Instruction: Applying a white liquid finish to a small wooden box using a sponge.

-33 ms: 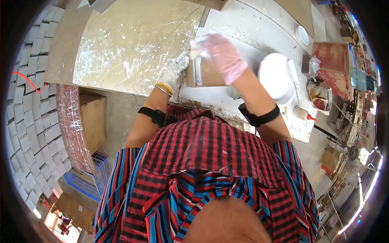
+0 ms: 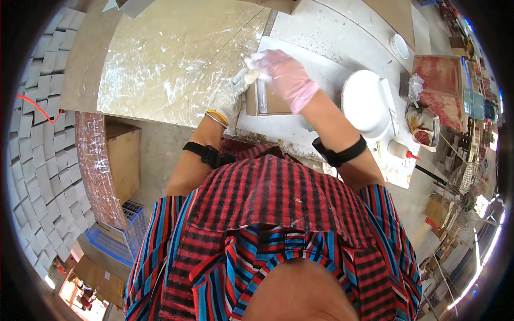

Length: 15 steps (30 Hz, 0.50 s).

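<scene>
My left hand point(image 2: 226, 99), in a white knit glove, reaches the far left corner of a shallow brown box point(image 2: 276, 105). Its fingers close on a small cream-coloured piece point(image 2: 250, 77) whose shape is partly hidden. My right hand point(image 2: 284, 75) wears a thin pink glove and pinches a crumpled white cloth-like wad point(image 2: 257, 60) against that piece. Inside the box, beside its left wall, lies a clear plastic-looking strip point(image 2: 262, 96). The box rests on a white board point(image 2: 326, 69); my right glove and forearm cover part of it.
Right of the box stands a round white tub point(image 2: 367, 101) with a white stick-like tool point(image 2: 389, 104) by it. A glue bottle with a red tip point(image 2: 400, 150) lies near the table's right edge. A paint-smeared board point(image 2: 171, 59) covers the left; a blue crate point(image 2: 120, 235) sits below.
My right hand has shifted slightly left and down, with the white wad in its fingers. The cream-coloured piece has moved a little toward my left hand, which stays nearly still.
</scene>
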Available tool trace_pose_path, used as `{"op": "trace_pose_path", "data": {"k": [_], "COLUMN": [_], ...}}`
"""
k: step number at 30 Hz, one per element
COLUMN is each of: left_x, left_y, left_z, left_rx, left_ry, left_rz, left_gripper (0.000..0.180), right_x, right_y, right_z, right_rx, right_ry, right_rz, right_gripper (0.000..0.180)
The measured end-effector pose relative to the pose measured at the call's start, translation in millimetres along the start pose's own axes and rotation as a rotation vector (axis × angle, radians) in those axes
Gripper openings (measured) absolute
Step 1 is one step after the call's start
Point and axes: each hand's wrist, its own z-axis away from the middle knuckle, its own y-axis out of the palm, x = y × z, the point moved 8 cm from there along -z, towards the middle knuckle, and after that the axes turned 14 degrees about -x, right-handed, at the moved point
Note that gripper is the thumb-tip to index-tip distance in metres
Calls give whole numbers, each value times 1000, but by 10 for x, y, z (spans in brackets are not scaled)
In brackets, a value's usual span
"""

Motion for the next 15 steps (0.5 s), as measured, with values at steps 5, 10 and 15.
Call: {"op": "trace_pose_path", "data": {"k": [5, 10, 15], "left_x": [52, 91, 167], "left_y": [-52, -155, -181], "left_z": [-15, -84, -190], "left_rx": [41, 1, 17], "left_ry": [6, 27, 36], "left_rz": [132, 48, 0], "left_gripper": [50, 50, 50], "right_x": [-78, -730, -496], "right_y": [-163, -220, -231], "right_z": [41, 200, 179], "right_rx": [0, 328, 190], "right_ry": [-97, 404, 270], "right_rz": [-119, 11, 13], "right_gripper": [14, 22, 34]}}
